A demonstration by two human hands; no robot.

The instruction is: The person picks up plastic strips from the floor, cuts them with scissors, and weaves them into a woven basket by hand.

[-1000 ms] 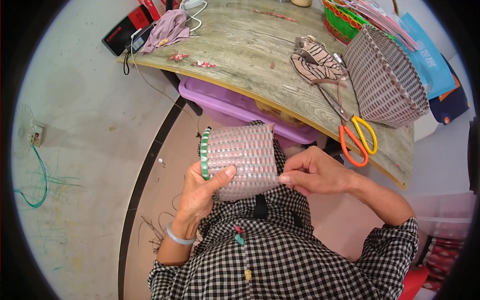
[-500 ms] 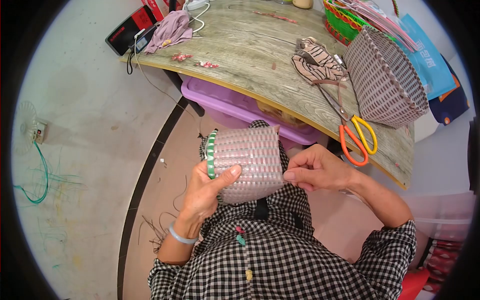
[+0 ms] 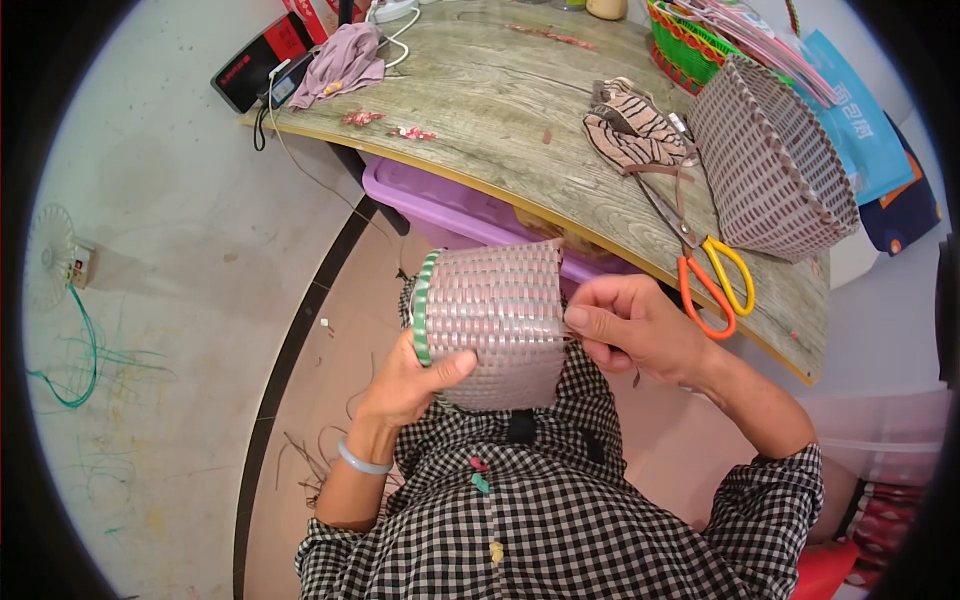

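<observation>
A small woven plastic basket (image 3: 495,325), grey-pink with a green-and-white rim (image 3: 422,310), lies on its side above my lap. My left hand (image 3: 415,385) grips it at the rim end, thumb pressed on the outer wall. At the opposite edge, my right hand (image 3: 640,325) is closed in a pinch on a thin brown weaving strip (image 3: 571,337). A dark strip end (image 3: 636,379) shows just below those fingers. Most of the strip is hidden by the hand.
On the wooden table (image 3: 480,90) lie scissors (image 3: 705,265) with orange and yellow handles, a striped cloth (image 3: 640,125) and a larger woven basket (image 3: 770,160). A purple bin (image 3: 440,205) stands underneath. Loose strips (image 3: 310,465) lie on the floor at left.
The basket has turned slightly in my left hand, whose thumb now sits lower on the wall. My right hand has shifted up a little along the basket's edge.
</observation>
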